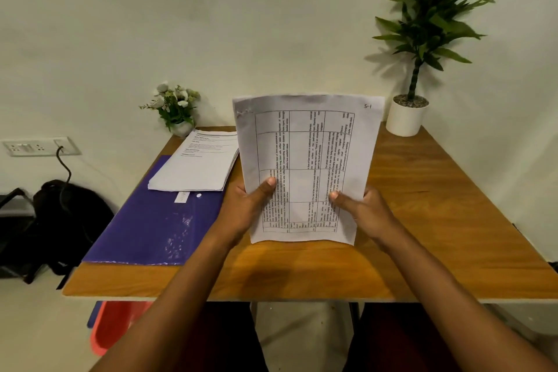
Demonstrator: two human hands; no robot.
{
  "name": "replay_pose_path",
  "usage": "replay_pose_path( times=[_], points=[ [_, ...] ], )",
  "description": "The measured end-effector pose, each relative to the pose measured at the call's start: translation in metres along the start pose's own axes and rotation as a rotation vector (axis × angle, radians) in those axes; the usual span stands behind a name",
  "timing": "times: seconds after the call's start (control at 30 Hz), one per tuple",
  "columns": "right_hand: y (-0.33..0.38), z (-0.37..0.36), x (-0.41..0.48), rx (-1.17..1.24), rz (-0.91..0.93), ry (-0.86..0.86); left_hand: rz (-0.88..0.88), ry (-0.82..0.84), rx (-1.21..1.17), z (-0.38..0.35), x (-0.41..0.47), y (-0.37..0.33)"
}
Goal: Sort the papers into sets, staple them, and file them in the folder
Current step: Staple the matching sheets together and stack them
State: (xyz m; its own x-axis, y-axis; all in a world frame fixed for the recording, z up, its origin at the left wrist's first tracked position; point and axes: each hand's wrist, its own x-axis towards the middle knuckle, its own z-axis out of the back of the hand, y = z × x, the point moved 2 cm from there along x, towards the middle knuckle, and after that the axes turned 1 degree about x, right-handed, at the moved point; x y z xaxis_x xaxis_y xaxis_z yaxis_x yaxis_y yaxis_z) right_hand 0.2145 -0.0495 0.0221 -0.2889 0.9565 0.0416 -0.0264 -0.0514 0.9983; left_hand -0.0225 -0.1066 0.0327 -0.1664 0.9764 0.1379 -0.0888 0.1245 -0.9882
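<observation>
1. Your left grip (247, 205) and right grip (368, 211) are both clamped on the white printed paper set with a black-lined table (305, 160). Each thumb lies on the front, and the fingers are hidden behind.
2. You hold the set upright over the brown wooden surface (422, 205), taking it low on its two side edges.
3. Expect it to be light and limp. The top edge already bows, and loose sheets would likely slide on each other. Pinch firmly near the edges and square them before stapling.
4. Count: one held set, though the number of sheets in it cannot be told. One flat stack of white printed papers (196, 163) rests on one purple plastic folder (151, 229) at your left. No stapler shows.
</observation>
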Motion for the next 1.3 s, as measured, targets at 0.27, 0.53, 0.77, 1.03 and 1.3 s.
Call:
replay_pose_path(
  times=[0.27,0.53,0.77,1.03,1.3],
  points=[
    [-0.024,-0.006,-0.006,0.034,-0.109,-0.021,0.125,0.005,-0.045,-0.002,-0.008,0.021],
    [-0.032,-0.012,-0.015,0.145,-0.277,0.097,0.268,-0.041,-0.127,0.017,0.025,0.001],
    [-0.026,0.021,-0.006,-0.532,-0.054,-0.287,0.538,0.007,-0.146,0.019,0.023,0.035],
    [-0.046,0.076,0.024,-1.240,-0.396,-0.285,0.643,0.244,0.310,0.005,0.011,0.053],
    [-0.026,0.093,0.049,-0.561,-0.756,-0.086,0.552,0.308,0.422,0.004,0.011,0.065]
  ],
)
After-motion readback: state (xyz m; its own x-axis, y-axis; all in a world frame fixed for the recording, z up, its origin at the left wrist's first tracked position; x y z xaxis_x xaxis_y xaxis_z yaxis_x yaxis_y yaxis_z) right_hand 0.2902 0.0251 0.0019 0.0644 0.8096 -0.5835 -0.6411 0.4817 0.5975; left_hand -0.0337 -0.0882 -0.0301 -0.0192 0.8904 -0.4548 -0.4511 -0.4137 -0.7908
